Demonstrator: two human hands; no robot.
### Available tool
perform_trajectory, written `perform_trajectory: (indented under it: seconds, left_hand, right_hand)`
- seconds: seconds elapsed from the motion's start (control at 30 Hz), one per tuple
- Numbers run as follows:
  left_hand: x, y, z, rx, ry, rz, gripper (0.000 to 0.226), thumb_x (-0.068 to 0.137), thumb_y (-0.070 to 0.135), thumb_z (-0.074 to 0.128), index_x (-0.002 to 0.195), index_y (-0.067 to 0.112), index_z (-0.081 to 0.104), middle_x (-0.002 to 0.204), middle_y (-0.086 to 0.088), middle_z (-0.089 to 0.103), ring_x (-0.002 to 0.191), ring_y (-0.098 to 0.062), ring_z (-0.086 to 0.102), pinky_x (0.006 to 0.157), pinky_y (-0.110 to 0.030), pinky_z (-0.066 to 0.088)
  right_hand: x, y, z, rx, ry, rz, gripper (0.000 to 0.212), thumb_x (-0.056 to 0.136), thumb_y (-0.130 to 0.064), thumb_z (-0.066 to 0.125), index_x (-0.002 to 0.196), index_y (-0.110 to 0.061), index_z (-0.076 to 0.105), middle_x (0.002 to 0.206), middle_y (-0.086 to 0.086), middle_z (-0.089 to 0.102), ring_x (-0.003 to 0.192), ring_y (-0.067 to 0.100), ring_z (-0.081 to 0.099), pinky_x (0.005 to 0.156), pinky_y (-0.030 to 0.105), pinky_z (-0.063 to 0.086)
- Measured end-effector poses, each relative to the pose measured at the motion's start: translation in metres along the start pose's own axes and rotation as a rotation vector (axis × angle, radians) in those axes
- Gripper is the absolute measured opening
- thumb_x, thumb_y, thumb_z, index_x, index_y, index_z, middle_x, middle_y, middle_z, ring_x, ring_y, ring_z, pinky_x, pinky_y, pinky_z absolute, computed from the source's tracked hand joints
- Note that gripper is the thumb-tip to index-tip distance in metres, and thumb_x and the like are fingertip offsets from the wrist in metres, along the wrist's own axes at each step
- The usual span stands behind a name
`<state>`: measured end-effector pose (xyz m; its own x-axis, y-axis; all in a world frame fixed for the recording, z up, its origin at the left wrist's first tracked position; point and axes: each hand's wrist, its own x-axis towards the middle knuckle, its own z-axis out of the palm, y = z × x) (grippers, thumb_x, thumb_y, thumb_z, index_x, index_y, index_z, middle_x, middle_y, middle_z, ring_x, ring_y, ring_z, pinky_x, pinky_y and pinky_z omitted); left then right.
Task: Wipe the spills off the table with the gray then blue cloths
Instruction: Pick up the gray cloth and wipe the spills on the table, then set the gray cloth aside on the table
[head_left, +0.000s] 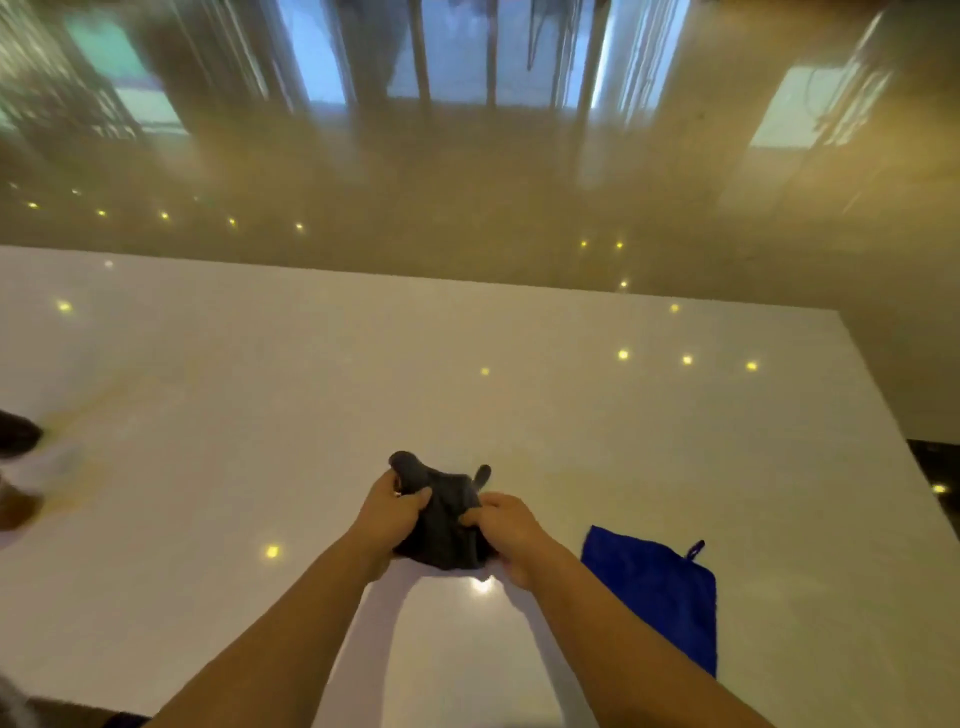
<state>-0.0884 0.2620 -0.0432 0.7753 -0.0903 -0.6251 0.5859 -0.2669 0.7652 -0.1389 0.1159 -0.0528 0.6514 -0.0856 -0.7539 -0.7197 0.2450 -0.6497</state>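
Hands — left hand (390, 512) and right hand (506, 527) — each grip clamped on bunched, dark gray cloth (444, 525) above white table (571, 415).

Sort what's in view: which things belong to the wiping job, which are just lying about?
Job:
- gray cloth, bunched, held by left hand and right hand
- blue cloth, lying flat on the table to the right
- yellowish smear at far left, likely a spill

Lying about:
- blurred dark and brown items at the left edge; cannot tell what they are
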Motion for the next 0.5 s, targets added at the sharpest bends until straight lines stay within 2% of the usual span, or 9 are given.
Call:
perform_trajectory:
  seconds: [0.03,0.1,0.17,0.27,0.4,0.5]
  left_hand:
    - [0.000,0.014,0.010,-0.083,-0.056,-0.007,0.022,0.095,0.006,0.055,0.109,0.023,0.058,0.121,-0.014,0.065,0.101,-0.030,0.066,0.083,-0.051,0.057]
    - [0.004,0.040,0.045,-0.182,-0.190,-0.016,0.021,0.096,0.010,0.056,0.115,0.019,0.055,0.119,-0.017,0.065,0.103,-0.035,0.067,0.076,-0.052,0.061]
    - [0.006,0.063,0.086,-0.231,-0.284,-0.013,0.029,0.096,0.013,0.058,0.124,0.017,0.052,0.120,-0.020,0.063,0.104,-0.038,0.067,0.074,-0.050,0.062]
    - [0.008,0.088,0.153,-0.268,-0.379,0.023,0.035,0.096,0.013,0.058,0.129,0.016,0.048,0.123,-0.021,0.061,0.106,-0.039,0.066,0.073,-0.048,0.061]
    - [0.017,0.099,0.209,-0.298,-0.436,0.076,0.041,0.096,0.011,0.056,0.134,0.021,0.046,0.122,-0.014,0.059,0.105,-0.034,0.064,0.075,-0.045,0.062]
    - [0.032,0.082,0.218,-0.097,-0.337,0.054,0.048,0.095,0.014,0.059,0.139,0.020,0.040,0.132,-0.014,0.053,0.109,-0.031,0.060,0.080,-0.041,0.058]
  right_hand:
    - [-0.004,-0.004,-0.016,0.156,-0.019,0.046,0.025,0.087,0.005,0.055,0.109,0.005,0.067,0.114,0.028,0.070,0.107,0.044,0.065,0.096,0.054,0.055]
    - [-0.014,-0.010,-0.062,0.447,-0.022,0.118,0.032,0.090,0.000,0.057,0.120,0.004,0.064,0.124,0.029,0.065,0.115,0.043,0.061,0.099,0.055,0.052]
    - [-0.022,-0.015,-0.108,0.636,-0.025,0.081,0.035,0.091,-0.001,0.059,0.125,0.005,0.060,0.124,0.028,0.064,0.111,0.039,0.062,0.088,0.047,0.057]
    - [-0.029,-0.023,-0.169,0.797,0.036,-0.094,0.029,0.093,0.000,0.059,0.121,0.004,0.063,0.112,0.027,0.068,0.096,0.034,0.069,0.070,0.038,0.063]
    - [-0.030,-0.037,-0.226,0.734,0.243,-0.287,0.029,0.097,-0.002,0.056,0.126,0.000,0.061,0.118,0.023,0.066,0.102,0.032,0.067,0.071,0.036,0.060]
    - [-0.030,-0.029,-0.249,0.484,0.412,-0.303,0.023,0.097,-0.005,0.059,0.117,-0.014,0.063,0.117,0.015,0.067,0.106,0.032,0.066,0.072,0.036,0.062]
